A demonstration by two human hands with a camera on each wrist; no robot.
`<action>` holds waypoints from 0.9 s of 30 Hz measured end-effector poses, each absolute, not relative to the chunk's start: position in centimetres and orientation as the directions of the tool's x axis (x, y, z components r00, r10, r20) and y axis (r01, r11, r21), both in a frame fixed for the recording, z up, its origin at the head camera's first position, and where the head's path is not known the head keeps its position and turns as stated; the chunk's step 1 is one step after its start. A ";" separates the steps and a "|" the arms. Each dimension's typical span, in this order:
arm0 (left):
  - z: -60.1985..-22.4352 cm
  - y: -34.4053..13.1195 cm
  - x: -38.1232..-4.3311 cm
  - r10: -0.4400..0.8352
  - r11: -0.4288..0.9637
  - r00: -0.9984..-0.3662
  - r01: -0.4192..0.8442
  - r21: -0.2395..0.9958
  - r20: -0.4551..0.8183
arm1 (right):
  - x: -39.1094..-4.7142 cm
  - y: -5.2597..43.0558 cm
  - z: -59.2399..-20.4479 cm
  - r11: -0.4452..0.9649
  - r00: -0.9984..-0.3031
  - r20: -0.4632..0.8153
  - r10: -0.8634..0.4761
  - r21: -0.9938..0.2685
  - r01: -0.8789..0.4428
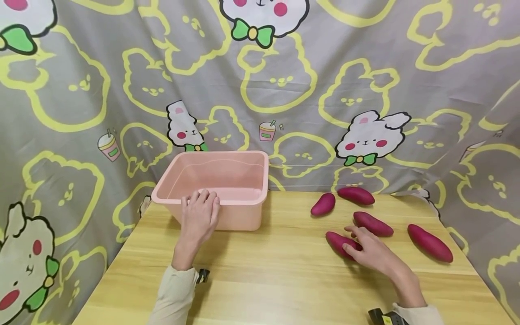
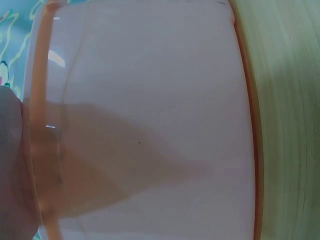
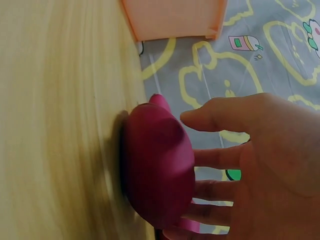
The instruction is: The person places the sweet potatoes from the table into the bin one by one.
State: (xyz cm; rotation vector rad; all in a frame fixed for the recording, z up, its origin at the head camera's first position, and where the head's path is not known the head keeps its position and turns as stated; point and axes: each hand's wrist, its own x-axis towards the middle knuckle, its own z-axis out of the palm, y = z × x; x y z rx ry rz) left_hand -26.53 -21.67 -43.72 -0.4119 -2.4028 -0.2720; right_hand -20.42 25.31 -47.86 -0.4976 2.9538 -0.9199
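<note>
- Our right hand [image 1: 371,250] is over the nearest sweet potato [image 1: 339,243], right of the table's middle; its fingers are extended and released, thumb clear of the skin. Whether the hidden fingertips touch, we cannot tell.
- For a sure hold, we judge it best to set the thumb opposite the fingers across the thick middle, as the rounded shape may roll.
- We should mind the neighbouring sweet potato [image 1: 373,224] just beyond, which our fingers could nudge.
- Our left hand [image 1: 199,214] grasps the near rim of the pink bin [image 1: 241,217], far left, which probably steadies it.
- Two small sweet potatoes [image 1: 322,205] lie farther back; the rightmost sweet potato [image 1: 429,243] lies apart.
- We work on a pale wood-grained table [image 1: 264,280]; grey cartoon cloth [image 1: 284,67] hangs behind and on both sides.
</note>
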 end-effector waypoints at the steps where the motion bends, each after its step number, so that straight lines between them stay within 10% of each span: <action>1: -43.8 -21.7 -26.5 0.219 0.929 -0.722 0.360 0.085 0.657 | -20.4 25.2 -47.9 0.780 -0.948 0.082 -0.308 -0.549 -0.301; 27: -44.0 -21.5 -26.6 0.208 0.929 -0.702 0.359 0.086 0.681 | -20.5 24.2 -49.1 0.791 -0.942 0.126 -0.310 -0.515 -0.330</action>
